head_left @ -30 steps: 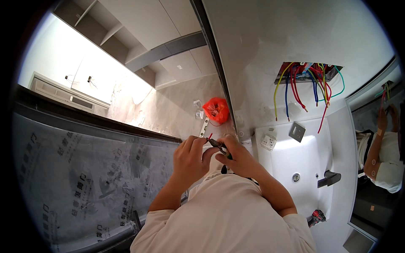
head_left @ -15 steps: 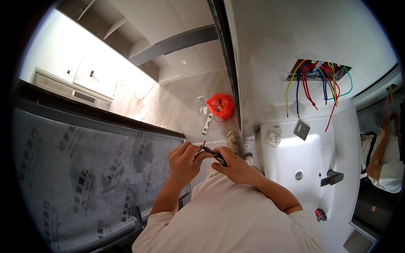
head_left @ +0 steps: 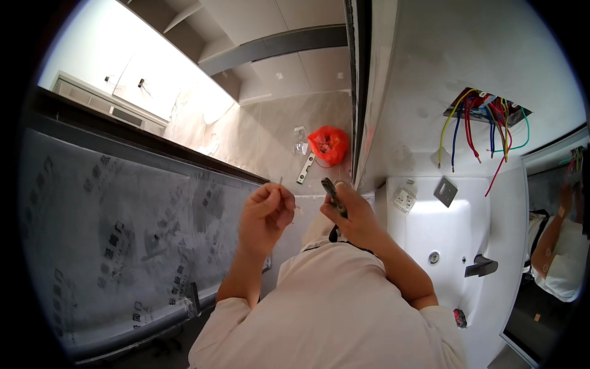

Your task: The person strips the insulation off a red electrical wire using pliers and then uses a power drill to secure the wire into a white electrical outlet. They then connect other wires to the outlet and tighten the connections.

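Note:
My left hand (head_left: 264,215) is closed in a pinch on a thin piece of wire (head_left: 281,182), its end blurry above my fingertips. To its right, my right hand (head_left: 351,209) grips dark pliers (head_left: 329,190), jaws pointing up. Coloured wires (head_left: 469,138), red, blue, yellow and green, hang from an opening in the wall at right. Below them, a pale socket piece (head_left: 404,200) and a grey plate (head_left: 446,191) lie at the back of a white basin (head_left: 412,243).
A film-covered door panel (head_left: 123,240) fills the left. Beyond the doorway lie a red bag (head_left: 329,147) and a level (head_left: 305,169) on the floor. A dark tap (head_left: 481,266), a red-and-black tool (head_left: 460,318) and a mirror (head_left: 550,307) stand at right.
My hands have moved apart and slightly up. The pliers came away from my left hand and turned upright. The red piece between them no longer shows clearly. The view has shifted.

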Available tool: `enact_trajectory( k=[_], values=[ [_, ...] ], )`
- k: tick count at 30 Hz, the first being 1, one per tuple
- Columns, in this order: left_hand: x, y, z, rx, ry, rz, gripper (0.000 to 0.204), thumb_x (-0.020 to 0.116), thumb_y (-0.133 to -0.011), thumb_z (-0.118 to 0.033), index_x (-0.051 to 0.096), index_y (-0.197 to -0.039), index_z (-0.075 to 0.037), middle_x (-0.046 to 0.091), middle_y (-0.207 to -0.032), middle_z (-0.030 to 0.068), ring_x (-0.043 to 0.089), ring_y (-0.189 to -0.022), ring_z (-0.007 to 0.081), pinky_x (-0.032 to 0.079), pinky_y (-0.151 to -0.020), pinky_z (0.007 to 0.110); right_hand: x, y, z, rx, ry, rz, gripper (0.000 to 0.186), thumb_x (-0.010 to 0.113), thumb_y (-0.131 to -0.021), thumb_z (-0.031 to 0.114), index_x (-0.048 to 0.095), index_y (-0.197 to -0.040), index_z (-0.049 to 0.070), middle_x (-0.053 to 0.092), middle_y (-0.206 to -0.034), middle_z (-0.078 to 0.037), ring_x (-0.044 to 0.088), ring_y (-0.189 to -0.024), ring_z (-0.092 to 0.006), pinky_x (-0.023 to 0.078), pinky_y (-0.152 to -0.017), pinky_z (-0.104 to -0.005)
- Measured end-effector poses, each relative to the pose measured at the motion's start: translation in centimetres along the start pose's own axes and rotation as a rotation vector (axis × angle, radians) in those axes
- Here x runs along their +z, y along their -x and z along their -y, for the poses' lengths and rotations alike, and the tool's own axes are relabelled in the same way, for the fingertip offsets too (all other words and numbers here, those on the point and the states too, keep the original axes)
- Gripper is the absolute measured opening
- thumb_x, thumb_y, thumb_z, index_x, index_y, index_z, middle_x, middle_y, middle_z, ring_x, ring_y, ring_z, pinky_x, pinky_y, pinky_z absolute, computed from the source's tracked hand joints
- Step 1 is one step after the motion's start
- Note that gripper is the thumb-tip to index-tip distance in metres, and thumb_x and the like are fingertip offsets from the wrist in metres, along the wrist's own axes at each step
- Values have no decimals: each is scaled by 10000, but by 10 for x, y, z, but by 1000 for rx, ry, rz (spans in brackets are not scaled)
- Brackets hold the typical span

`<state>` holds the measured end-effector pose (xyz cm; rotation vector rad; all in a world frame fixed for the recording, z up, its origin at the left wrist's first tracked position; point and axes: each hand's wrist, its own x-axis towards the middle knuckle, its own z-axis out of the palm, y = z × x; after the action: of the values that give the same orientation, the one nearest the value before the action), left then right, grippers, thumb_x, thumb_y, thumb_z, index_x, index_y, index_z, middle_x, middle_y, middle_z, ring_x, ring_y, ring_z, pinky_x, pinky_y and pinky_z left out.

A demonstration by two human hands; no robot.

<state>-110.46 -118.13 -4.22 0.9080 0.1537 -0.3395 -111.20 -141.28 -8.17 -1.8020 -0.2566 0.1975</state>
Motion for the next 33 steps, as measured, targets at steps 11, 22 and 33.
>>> enact_trajectory(
  k=[11, 22, 33],
  values=[
    [36, -3, 10, -190, -56, 27, 214, 623, -1011, -183, 676, -934, 10, 616, -842, 110, 505, -657, 159, 420, -615, 296, -21, 19, 8, -131, -326, -223, 152, 722, -917, 55, 661, -1055, 33, 629, -886, -53, 574, -763, -131, 453, -688, -297],
    [65, -10, 12, -349, -156, 199, 110, 757, -902, -68, 728, -940, 32, 667, -874, 122, 567, -683, 155, 440, -574, 282, -44, 25, 28, -192, -198, -262, 117, 760, -848, 35, 655, -895, 20, 617, -744, -44, 577, -680, -135, 449, -610, -292],
    [87, -7, 17, 16, -630, 197, 58, 753, -874, 26, 738, -919, 59, 676, -862, 86, 569, -651, 115, 428, -526, 242, -43, 24, 12, -312, -189, -352, 119, 723, -817, -4, 632, -894, 9, 639, -800, -74, 582, -656, -166, 471, -604, -301]
  ],
)
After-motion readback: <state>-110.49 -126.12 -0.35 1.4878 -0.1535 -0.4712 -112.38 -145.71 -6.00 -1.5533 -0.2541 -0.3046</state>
